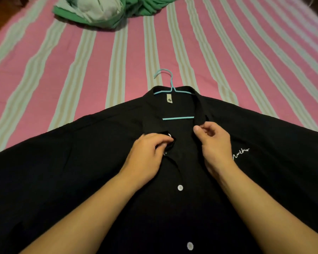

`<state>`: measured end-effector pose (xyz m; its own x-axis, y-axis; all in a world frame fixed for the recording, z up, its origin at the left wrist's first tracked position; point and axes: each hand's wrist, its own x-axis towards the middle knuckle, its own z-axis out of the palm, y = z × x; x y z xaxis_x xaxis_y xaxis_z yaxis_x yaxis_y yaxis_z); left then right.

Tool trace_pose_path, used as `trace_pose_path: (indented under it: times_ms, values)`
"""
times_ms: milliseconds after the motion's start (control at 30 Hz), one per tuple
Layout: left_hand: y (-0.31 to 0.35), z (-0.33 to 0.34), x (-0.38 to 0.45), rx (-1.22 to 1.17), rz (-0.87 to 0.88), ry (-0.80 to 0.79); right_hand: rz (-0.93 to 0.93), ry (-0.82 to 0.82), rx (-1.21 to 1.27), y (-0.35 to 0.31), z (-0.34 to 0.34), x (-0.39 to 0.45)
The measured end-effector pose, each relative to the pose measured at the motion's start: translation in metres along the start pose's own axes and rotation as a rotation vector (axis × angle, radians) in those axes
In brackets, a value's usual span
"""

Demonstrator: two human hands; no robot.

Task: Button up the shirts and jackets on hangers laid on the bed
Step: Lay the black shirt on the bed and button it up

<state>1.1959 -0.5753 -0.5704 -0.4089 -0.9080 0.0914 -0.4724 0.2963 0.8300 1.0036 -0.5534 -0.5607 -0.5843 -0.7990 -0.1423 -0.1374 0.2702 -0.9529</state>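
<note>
Pink-striped bedsheet (99, 57) under black shirt (81, 171)

Script embroidery on a black shirt

White cursive lettering (241, 153) ran across the chest of the black shirt (81, 162), too loose to read for certain; the neck label (41, 100) bore a small dark mark, illegible.

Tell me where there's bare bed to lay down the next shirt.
The striped sheet is bare between the green clothes at the far left and the hanger hook, and across the whole far right. The near half is crowded: the black shirt covers it, with both hands at the collar.
</note>
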Motion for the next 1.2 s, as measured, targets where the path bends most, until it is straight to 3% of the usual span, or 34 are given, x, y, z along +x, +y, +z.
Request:
trace_pose_path:
  times_ms: [100, 200, 333, 500, 667, 800, 1000, 1200]
  values:
    - [0.008, -0.009, 0.02, 0.123, 0.174, -0.005, -0.041, -0.153, 0.036, 0.003, -0.007, 0.001]
    - [0.001, -0.009, 0.043, 0.303, 0.151, -0.015, -0.018, -0.196, 0.187, 0.009, -0.01, 0.003]
    - [-0.012, 0.006, 0.046, 0.37, 0.206, 0.042, 0.067, -0.331, 0.5, 0.015, -0.017, 0.005]
    - [0.005, 0.008, 0.05, 0.464, 0.212, 0.004, 0.11, -0.29, 0.627, 0.015, -0.025, 0.004]
    - [0.024, 0.007, 0.043, 0.245, 0.141, -0.08, 0.123, -0.439, 0.681, 0.012, -0.033, -0.001]
    - [0.014, 0.03, 0.027, -0.043, -0.088, 0.057, 0.21, -0.442, 0.766, 0.015, -0.036, 0.004]
    - [0.001, 0.038, 0.026, -0.108, -0.044, 0.148, 0.298, -0.419, 0.962, 0.02, -0.038, 0.009]
    - [-0.006, 0.041, 0.03, -0.109, -0.038, 0.178, 0.281, -0.402, 0.979, 0.022, -0.039, 0.008]
